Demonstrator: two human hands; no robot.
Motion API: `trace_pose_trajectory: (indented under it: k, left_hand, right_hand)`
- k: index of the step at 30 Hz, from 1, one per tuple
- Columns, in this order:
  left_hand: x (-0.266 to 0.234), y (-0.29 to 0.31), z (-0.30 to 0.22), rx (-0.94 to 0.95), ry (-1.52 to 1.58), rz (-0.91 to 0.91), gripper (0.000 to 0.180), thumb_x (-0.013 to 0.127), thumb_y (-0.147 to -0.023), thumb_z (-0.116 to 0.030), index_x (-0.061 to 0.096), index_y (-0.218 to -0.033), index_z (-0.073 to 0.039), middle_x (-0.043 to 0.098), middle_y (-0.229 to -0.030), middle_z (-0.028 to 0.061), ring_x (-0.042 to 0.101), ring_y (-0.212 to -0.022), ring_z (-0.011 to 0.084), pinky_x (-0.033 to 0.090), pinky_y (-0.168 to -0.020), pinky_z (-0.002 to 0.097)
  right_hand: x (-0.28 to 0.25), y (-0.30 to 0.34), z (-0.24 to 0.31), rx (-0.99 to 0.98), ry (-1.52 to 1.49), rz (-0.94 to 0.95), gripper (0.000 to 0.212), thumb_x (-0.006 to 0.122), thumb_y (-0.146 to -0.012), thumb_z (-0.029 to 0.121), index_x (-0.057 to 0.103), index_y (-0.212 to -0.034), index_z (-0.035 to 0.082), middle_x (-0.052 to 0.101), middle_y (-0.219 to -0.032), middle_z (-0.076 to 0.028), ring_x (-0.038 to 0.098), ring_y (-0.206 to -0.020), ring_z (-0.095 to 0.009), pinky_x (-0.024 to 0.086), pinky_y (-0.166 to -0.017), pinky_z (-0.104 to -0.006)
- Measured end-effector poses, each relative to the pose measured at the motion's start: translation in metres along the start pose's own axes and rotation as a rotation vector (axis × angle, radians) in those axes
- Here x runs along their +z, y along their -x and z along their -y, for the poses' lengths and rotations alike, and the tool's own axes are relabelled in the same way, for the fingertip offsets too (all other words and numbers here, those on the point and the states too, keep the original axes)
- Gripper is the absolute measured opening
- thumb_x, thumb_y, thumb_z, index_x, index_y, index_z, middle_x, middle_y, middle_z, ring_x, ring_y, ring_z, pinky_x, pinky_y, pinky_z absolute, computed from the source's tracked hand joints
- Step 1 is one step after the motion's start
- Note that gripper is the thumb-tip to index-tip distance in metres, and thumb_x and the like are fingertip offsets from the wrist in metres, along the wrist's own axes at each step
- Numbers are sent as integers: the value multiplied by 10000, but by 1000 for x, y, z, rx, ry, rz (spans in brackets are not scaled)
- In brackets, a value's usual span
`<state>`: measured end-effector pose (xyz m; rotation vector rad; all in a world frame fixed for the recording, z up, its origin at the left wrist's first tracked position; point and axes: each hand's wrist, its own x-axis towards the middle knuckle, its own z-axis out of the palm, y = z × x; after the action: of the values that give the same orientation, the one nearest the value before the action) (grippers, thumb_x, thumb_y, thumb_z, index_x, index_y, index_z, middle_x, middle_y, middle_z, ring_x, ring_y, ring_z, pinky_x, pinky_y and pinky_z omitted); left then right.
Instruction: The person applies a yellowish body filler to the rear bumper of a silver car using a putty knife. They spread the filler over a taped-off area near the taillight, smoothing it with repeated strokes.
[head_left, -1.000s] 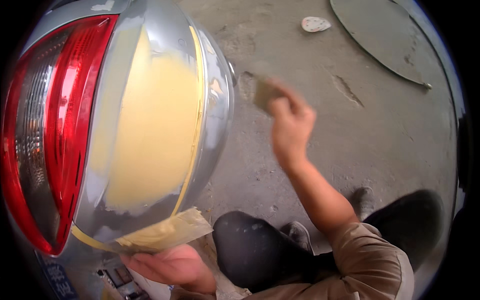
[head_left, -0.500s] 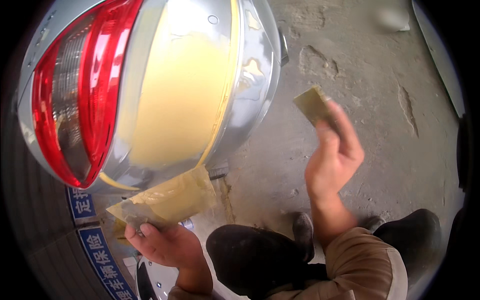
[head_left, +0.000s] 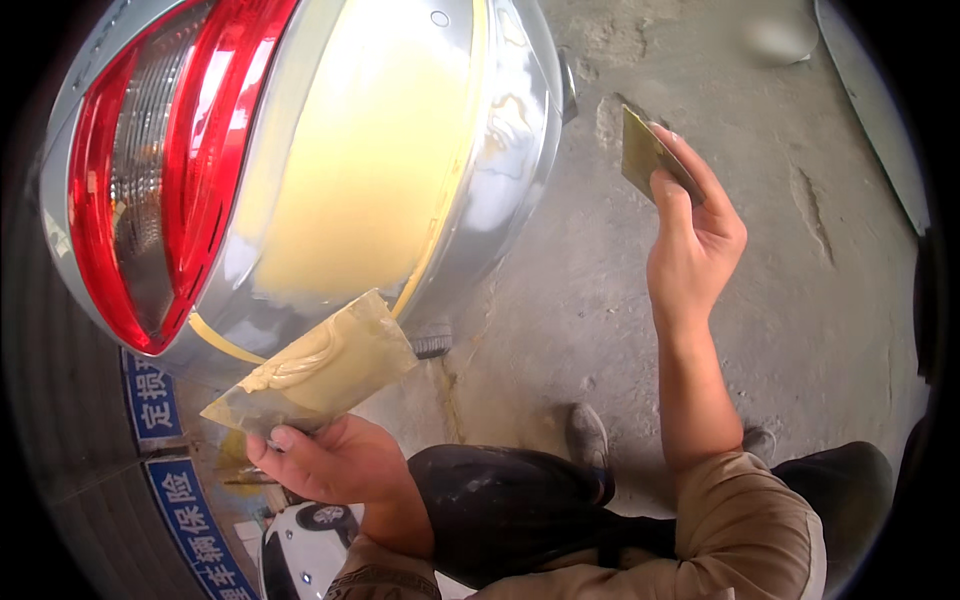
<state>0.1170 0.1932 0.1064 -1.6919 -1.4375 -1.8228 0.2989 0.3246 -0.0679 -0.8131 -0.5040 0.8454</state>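
Filler-spreading on the silver car panel (head_left: 500, 190) seems paused: left hand (head_left: 335, 465) grips the loaded mixing board (head_left: 320, 370) below it, right hand (head_left: 695, 240) pinches a small spreader (head_left: 645, 155), which likely needs reloading from the board.

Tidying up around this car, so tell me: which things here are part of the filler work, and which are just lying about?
In use:
left hand holding the filler board
right hand holding the spreader
yellow filler patch beside the tail light

Lying about:
pale lump on the concrete floor

Red tail lamp (head_left: 170, 170), silver car body (head_left: 510, 150), concrete floor (head_left: 800, 330), blue sign (head_left: 190, 520)
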Motion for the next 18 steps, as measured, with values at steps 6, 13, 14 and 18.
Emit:
trace_pose_trajectory:
  k: [6, 13, 14, 18]
  left_hand:
    - [-10, -3, 26, 177, -386, -17, 362, 450, -987, -165, 382, -1274, 47, 492, -1261, 224, 530, -1145, 284, 440, -993, 373]
    - [-12, -10, 41, -39, 269, -120, 395, 451, -989, -169, 352, -1301, 51, 475, -1301, 217, 511, -1163, 269, 424, -1008, 366]
    - [-13, -10, 43, -32, 249, -140, 430, 457, -991, -189, 345, -1324, 58, 489, -1288, 200, 527, -1137, 245, 442, -974, 338]
    - [-24, -8, 43, -51, 252, -115, 461, 459, -994, -205, 336, -1340, 74, 479, -1302, 197, 513, -1169, 245, 426, -1014, 350]
  right_hand:
    - [-4, 25, 17, -109, 136, 56, 291, 531, -861, -59, 667, -1116, -31, 694, -997, -47, 573, -814, -66, 466, -754, -212]
    - [17, 62, 34, -327, 169, 153, 303, 529, -829, -111, 670, -1085, -32, 695, -1045, -144, 654, -966, -182, 492, -833, -270]
    - [19, 65, 30, -366, 194, 169, 318, 530, -820, -122, 674, -1085, -21, 694, -1046, -142, 661, -952, -212, 496, -830, -278]
    - [32, 68, 11, -346, 281, 153, 307, 537, -831, -102, 683, -1076, 12, 700, -1041, -113, 662, -933, -186, 495, -816, -267]
